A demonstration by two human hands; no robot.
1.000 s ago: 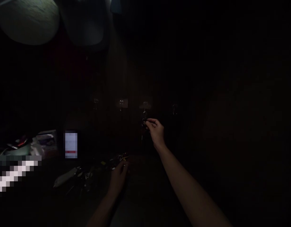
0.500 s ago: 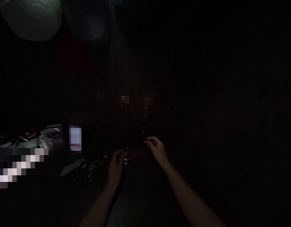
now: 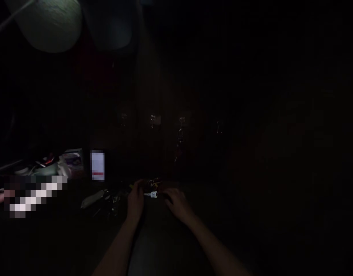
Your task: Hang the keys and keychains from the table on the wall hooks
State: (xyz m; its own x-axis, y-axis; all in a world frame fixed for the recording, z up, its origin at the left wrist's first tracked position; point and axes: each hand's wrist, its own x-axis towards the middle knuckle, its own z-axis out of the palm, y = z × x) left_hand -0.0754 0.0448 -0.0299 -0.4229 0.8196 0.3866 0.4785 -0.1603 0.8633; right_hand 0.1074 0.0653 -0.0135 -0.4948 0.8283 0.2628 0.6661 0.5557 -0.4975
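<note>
Your left hand (image 3: 135, 202) bends at lower centre, the white-headed key (image 3: 154, 194) reaching out beside it over the worktop (image 3: 156, 241). Your right hand (image 3: 179, 206) curls just right of the key, a narrow gap between. It is too dark to tell whether either grip is closed or holding anything. The hanging keys (image 3: 180, 143) at mid-frame are well apart from your fingers. Shadow hides the worktop's edges and the room at right.
</note>
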